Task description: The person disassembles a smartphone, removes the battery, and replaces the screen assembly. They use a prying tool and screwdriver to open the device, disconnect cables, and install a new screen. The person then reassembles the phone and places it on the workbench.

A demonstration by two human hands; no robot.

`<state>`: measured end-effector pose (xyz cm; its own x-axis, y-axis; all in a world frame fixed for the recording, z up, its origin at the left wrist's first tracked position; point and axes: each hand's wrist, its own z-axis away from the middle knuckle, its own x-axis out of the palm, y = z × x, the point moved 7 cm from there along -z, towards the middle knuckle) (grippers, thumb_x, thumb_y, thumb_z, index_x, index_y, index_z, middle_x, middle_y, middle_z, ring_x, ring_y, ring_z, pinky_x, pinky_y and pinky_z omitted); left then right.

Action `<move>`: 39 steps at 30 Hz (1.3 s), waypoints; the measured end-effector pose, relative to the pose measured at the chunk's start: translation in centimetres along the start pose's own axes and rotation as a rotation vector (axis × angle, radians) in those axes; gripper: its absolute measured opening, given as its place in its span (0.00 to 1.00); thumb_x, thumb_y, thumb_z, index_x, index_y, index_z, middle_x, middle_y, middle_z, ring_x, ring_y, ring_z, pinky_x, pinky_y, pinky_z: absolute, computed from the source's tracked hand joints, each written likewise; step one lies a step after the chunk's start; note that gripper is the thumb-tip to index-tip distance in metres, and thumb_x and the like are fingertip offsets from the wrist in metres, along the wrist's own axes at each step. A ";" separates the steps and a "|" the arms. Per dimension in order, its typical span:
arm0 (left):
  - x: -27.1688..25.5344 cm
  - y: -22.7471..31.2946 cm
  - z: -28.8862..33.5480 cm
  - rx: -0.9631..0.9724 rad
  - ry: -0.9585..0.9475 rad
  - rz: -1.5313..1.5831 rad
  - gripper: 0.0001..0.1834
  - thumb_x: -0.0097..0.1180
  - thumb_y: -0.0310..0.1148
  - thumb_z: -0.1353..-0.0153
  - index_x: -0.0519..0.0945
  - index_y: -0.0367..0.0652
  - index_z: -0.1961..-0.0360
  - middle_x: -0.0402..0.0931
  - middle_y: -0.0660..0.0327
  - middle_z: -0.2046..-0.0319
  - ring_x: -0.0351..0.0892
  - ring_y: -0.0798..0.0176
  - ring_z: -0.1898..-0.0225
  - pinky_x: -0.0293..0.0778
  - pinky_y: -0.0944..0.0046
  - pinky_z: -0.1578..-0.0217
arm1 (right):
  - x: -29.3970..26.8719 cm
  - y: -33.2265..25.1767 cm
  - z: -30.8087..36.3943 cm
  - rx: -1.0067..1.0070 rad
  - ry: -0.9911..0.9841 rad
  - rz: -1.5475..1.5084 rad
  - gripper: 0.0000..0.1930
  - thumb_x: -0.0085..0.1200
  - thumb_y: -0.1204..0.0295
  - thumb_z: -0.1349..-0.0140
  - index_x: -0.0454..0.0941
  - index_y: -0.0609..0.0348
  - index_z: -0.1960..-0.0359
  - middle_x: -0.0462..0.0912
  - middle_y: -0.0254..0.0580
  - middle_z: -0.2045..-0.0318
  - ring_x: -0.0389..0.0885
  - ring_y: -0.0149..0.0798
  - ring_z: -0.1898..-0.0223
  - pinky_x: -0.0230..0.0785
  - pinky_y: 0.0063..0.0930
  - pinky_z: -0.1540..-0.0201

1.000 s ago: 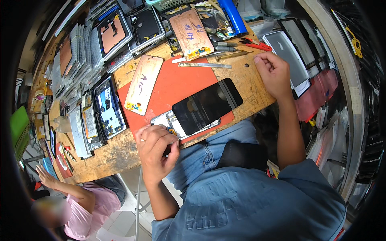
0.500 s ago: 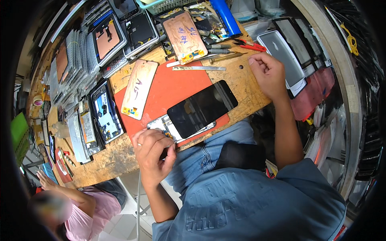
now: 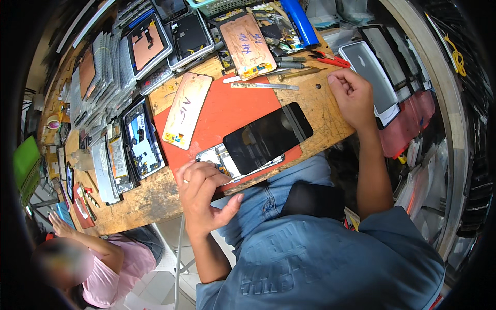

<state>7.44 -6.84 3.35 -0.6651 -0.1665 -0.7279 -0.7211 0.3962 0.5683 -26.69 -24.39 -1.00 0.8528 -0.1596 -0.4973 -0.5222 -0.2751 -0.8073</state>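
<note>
A phone screen (image 3: 268, 137), black and glossy, lies tilted across an opened phone body (image 3: 212, 155) with its inner parts showing. Both rest near the front edge of a red mat (image 3: 232, 111). My left hand (image 3: 204, 194) is at the body's left end, fingers reaching over it and thumb held apart; its fingertips are partly hidden. Away to the right, my right hand (image 3: 354, 98) rests on the wooden bench with fingers curled in and nothing visible in them. A copper-coloured screen back panel (image 3: 187, 111) lies on the mat's left part.
Another copper panel (image 3: 248, 46), a metal strip (image 3: 264, 86), a screwdriver (image 3: 299, 73) and red-handled pliers (image 3: 330, 59) lie beyond the mat. Opened phones (image 3: 139, 139) stand at left, near wrapped stacks (image 3: 98, 77). A person in a pink top (image 3: 116, 274) sits lower left.
My left thumb has spread away from the fingers, and the left fingers reach further over the phone body. The whole view has shifted slightly. My right hand stays curled on the bench.
</note>
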 end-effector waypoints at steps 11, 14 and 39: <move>-0.5 -0.6 2.6 -0.107 0.095 -0.264 0.13 0.66 0.30 0.36 0.90 0.46 0.50 0.90 0.61 0.51 0.83 0.50 0.35 0.55 0.42 0.22 | 0.0 1.5 0.0 0.015 -0.003 -0.035 0.05 0.65 0.76 0.24 0.87 0.67 0.57 0.80 0.23 0.72 0.65 0.15 0.73 0.60 0.18 0.71; -0.3 -0.1 2.6 -0.054 0.016 -0.381 0.16 0.67 0.32 0.38 0.92 0.49 0.48 0.90 0.64 0.47 0.79 0.49 0.30 0.53 0.40 0.21 | 0.2 1.0 0.0 -0.006 -0.002 -0.057 0.05 0.65 0.76 0.25 0.87 0.68 0.57 0.79 0.22 0.72 0.64 0.15 0.73 0.59 0.18 0.72; -1.5 -1.0 -2.4 0.132 -0.201 -0.378 0.18 0.62 0.31 0.49 0.92 0.45 0.56 0.91 0.65 0.50 0.80 0.48 0.30 0.47 0.31 0.18 | 0.2 -0.1 0.0 0.013 -0.013 -0.041 0.05 0.66 0.75 0.27 0.88 0.67 0.58 0.86 0.33 0.72 0.76 0.18 0.74 0.68 0.21 0.71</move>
<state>8.70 -9.17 4.78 -0.2997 -0.1481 -0.9424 -0.8668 0.4550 0.2042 -26.42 -24.39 -1.00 0.8733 -0.1361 -0.4678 -0.4870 -0.2687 -0.8310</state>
